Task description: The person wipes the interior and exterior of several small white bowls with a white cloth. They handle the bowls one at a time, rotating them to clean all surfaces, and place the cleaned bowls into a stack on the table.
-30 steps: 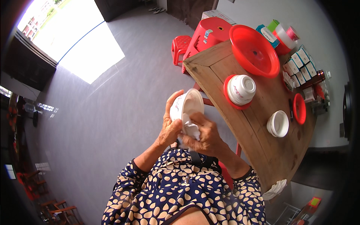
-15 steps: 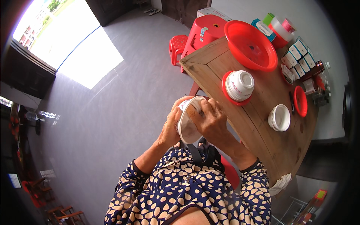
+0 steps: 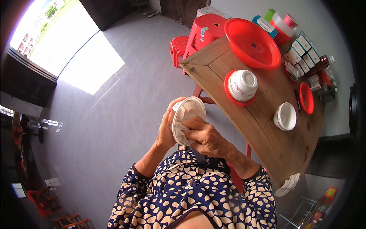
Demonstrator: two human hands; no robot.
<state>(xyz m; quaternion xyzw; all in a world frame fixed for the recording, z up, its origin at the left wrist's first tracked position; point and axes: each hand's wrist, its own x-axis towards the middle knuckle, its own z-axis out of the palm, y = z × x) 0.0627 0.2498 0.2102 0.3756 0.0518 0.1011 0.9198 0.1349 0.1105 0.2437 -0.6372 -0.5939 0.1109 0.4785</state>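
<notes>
My left hand (image 3: 165,128) is wrapped round the outside of a white bowl (image 3: 193,108), which is tilted with its mouth toward my right. Inside the bowl, near its lower rim, my right hand (image 3: 207,138) pinches a crumpled white cloth (image 3: 180,129) against the wall. Both hands are in front of my body, left of the wooden table's edge. On the table (image 3: 263,143), a stack of upturned white bowls (image 3: 244,84) stands on a red plate (image 3: 231,95). Closer to me, more nested white bowls (image 3: 286,116) lie with their mouths tilted up.
A large red basin (image 3: 253,47) stands at the table's far end, near small boxes (image 3: 303,53). A red dish (image 3: 306,98) lies by the wall side. Another white cloth (image 3: 288,185) hangs at the near corner. Red stools (image 3: 206,36) stand beyond the table.
My right hand has moved down from the bowl's upper rim to its lower inside, and the white cloth now shows under my fingers. The bowl has shifted slightly left.
</notes>
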